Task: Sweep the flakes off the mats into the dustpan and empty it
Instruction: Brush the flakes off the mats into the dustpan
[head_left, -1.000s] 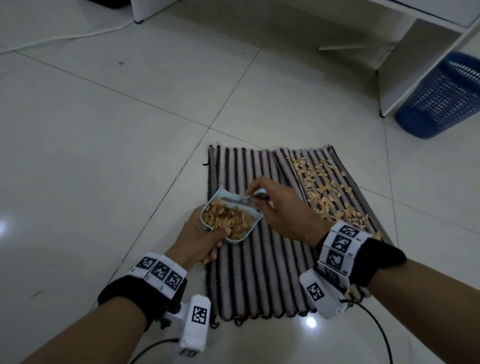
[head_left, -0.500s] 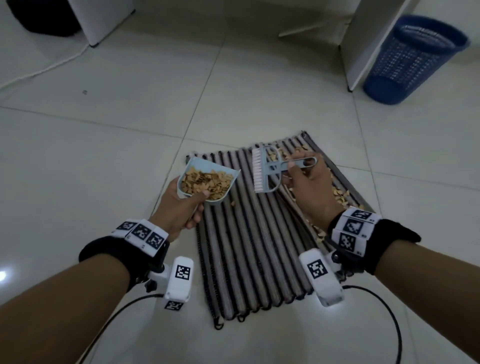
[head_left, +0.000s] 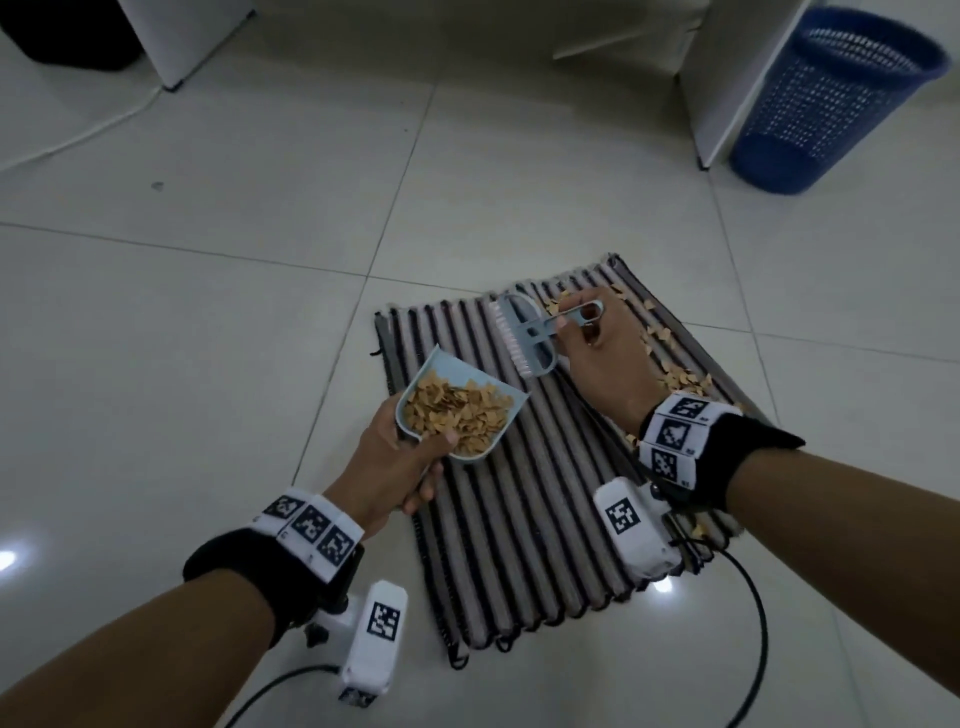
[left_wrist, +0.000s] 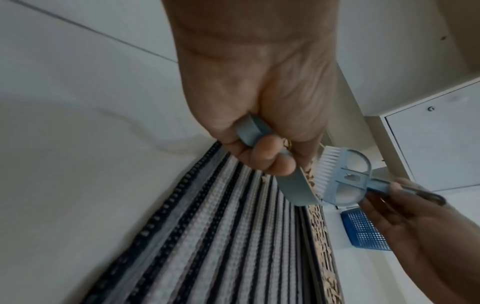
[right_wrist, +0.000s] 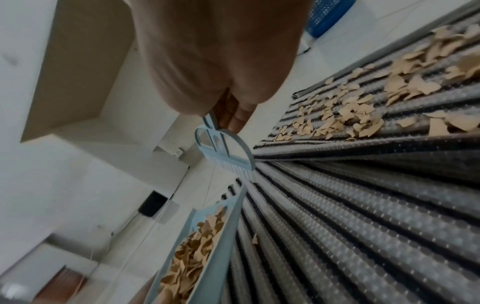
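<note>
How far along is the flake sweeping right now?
Partly done. The left striped mat looks swept, and the left hand holds the pale blue dustpan loaded with tan flakes. The right hand holds the blue brush. Flakes on the right mat and emptying remain.

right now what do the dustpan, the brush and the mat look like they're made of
Dustpan: likely moulded plastic, pale blue, smooth matte wall.
Brush: same pale blue plastic frame by the look, with white bristles, probably synthetic.
Mat: woven textile, ribbed in grey and dark stripes with looped edge threads; the fibre cannot be told.
</note>
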